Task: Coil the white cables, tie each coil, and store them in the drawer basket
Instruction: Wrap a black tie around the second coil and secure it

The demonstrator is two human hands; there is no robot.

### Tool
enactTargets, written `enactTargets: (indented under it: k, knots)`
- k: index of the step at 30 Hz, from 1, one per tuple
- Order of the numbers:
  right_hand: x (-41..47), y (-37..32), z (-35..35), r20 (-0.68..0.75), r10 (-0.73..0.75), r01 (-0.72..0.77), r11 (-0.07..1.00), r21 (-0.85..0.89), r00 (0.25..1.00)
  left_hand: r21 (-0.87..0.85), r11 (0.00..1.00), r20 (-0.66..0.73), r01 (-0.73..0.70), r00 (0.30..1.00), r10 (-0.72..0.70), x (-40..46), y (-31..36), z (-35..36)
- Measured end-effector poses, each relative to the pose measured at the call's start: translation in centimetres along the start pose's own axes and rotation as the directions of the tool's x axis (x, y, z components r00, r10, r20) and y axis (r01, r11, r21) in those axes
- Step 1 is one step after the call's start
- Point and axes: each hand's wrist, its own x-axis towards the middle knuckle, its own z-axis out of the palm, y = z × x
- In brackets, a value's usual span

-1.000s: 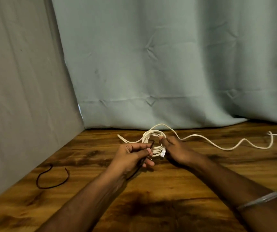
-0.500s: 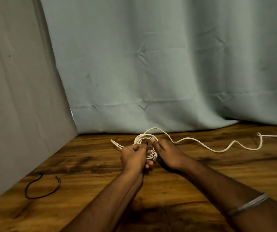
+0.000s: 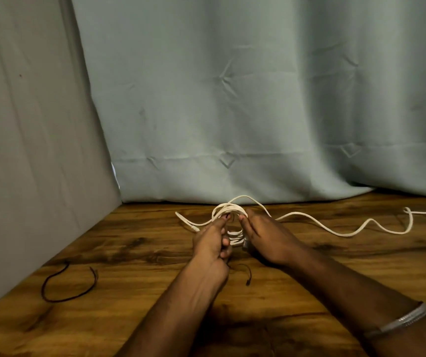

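From the head camera, the left hand pinches a thin dark tie at the coil, while the right hand grips the coil's near side, likely steadying the loops for tying. The coil stands nearly upright on the table, its opening facing the person. A loose white cable runs rightward.

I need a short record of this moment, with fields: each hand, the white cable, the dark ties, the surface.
left hand: pinching a thin dark tie at the coil
right hand: holding the coil's right side
white cable coil: held upright between both hands, not yet tied
loose white cable: trails right across the table
tie in use: its free end hangs below the left hand
spare dark tie: lies at left, apart
wooden table: bears everything
drawer basket: not in view
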Motion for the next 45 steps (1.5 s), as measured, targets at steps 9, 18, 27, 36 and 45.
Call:
enactTargets:
  k: [9,18,27,36,45]
  knots:
    - [0.1,-0.6,1.0,-0.005,-0.094,0.093,0.992,-0.083,0.996,-0.138,0.985,0.127,0.102,0.988,-0.084,-0.9,0.5,0.6]
    - [-0.1,-1.3,0.7,0.054,-0.087,0.089,0.995,-0.036,0.995,-0.148,0.987,0.119,0.064,0.992,-0.047,-0.1,0.5,0.2]
    - [-0.5,-2.9,0.8,-0.09,-0.115,0.11,0.992,-0.062,0.989,-0.099,0.994,-0.028,-0.046,0.999,0.044,0.5,-0.2,0.1]
    - [1.0,-1.2,2.7,-0.111,0.187,-0.039,0.654,0.755,0.976,-0.052,0.998,-0.017,-0.046,0.999,0.046,1.2,-0.5,-0.1]
    - [0.8,-1.4,2.9,-0.105,0.208,-0.007,0.477,0.879,0.973,-0.015,0.999,-0.033,-0.03,0.999,0.029,0.8,-0.3,0.1]
